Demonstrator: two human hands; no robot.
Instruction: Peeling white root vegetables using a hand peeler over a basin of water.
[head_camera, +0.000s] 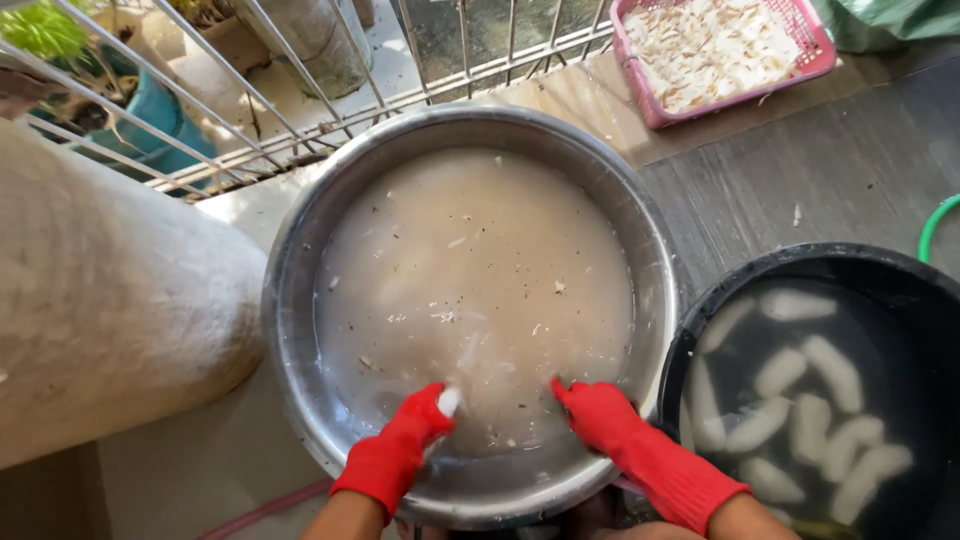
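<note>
The fingers of the left hand (405, 440), in a red knit glove, are curled closed around a small pale white piece (449, 401) whose tip pokes out at the water's surface. The fingertips dip into cloudy grey-brown water (470, 280) speckled with dark flecks and pale scraps. The right hand (597, 412), also in a red knit glove, has its fingers under the murky water, so I cannot tell how far they are open or whether they hold anything. Both wrists angle inward and downward from the lower edge of the view, bare forearms showing behind the glove cuffs. The water fills a large round shiny metal basin (300, 270) that sits on the floor directly ahead. To the right, just beside the basin, a round black tub (830, 262) holds clear water with many pale white oblong pieces (835, 372). Farther off, a pink plastic basket (640, 85) holds pale peelings, beside a white metal railing (300, 130).
</note>
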